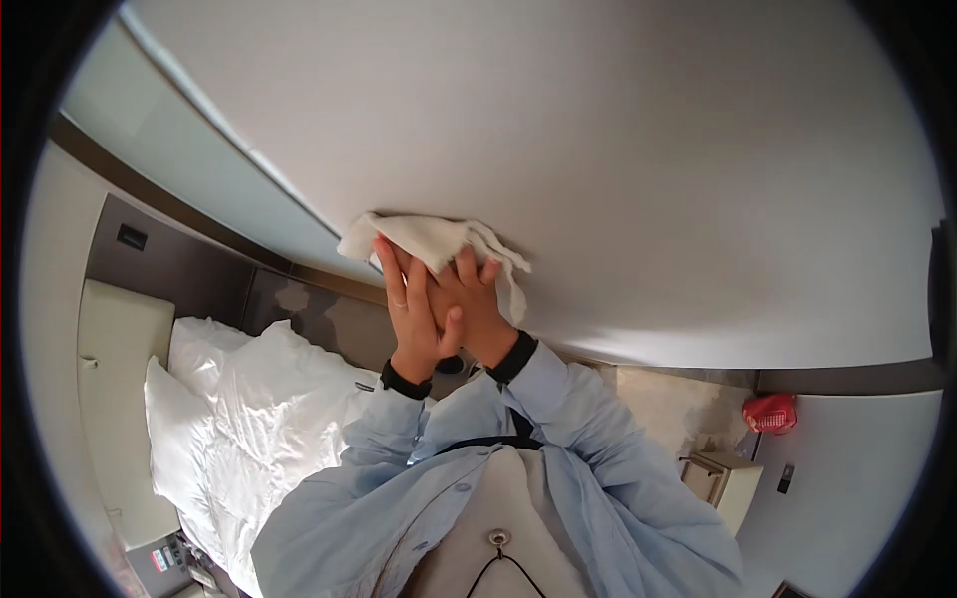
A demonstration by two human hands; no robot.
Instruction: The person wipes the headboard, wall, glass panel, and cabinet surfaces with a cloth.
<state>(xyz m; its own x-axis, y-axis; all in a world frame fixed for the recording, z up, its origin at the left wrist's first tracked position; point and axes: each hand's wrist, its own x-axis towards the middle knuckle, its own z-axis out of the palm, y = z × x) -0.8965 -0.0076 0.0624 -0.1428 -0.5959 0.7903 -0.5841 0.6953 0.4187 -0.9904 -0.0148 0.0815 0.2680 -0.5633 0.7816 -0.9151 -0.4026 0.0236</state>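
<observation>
A white cloth [424, 235] lies bunched against a large smooth pale panel [598, 179], its loose edges hanging to the right. My right hand [480, 314] presses on the cloth, with some fingertips hidden under its folds. Laid across the back of it is my left hand [411, 304], its fingers stretched out and apart, the tips touching the cloth's lower edge. The thumb of my left hand points up beside my right wrist. Both wrists have dark cuffs below the light blue sleeves.
At the left, a bed [239, 409] with rumpled white bedding stands by a pale headboard [125, 349]. A glass-like strip [209, 130] borders the panel. To the lower right are a red bag [770, 414], a small cabinet [733, 483] and a pale door [857, 468].
</observation>
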